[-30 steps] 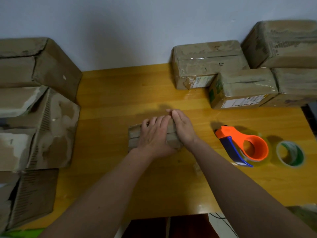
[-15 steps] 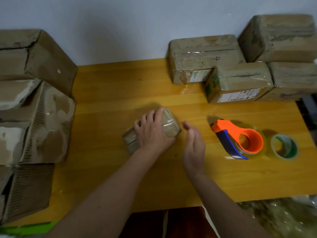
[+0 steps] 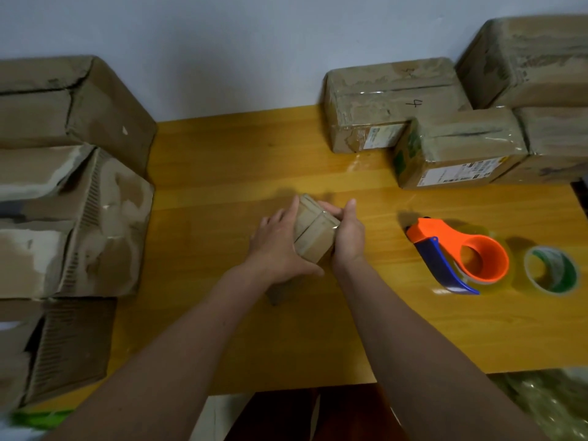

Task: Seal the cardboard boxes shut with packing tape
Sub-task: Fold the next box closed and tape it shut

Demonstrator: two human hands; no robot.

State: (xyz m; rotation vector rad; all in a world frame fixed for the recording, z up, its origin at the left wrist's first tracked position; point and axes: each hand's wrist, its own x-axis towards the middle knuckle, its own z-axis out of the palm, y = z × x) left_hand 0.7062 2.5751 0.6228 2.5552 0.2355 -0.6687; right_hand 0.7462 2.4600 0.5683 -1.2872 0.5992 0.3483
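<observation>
Small box (image 3: 313, 232): near the middle of the surface (image 3: 222, 173), tipped up and gripped between both hands, its clear-taped end seam facing the camera.
Left hand (image 3: 280, 246): wrapped round the box's left side, fingers curled over the far edge, thumb along the near bottom corner.
Right hand (image 3: 348, 233): clasping the right side, fingers curled round the far corner.
What changed: a second ago both palms lay on the box as it sat flat; half a second ago the right hand had come away while the left began turning it; now both hold it, rotated.
Meaning: likely this seam is done and the box is being checked or turned for another strip.
Tape dispenser (image 3: 458, 254): orange and blue, untouched on the surface to the right, well apart from the hands.
Spare roll (image 3: 550, 268): just beside the dispenser.
Taped boxes (image 3: 423, 122): grouped at far right.
Worn boxes (image 3: 63, 173): stacked at left.
</observation>
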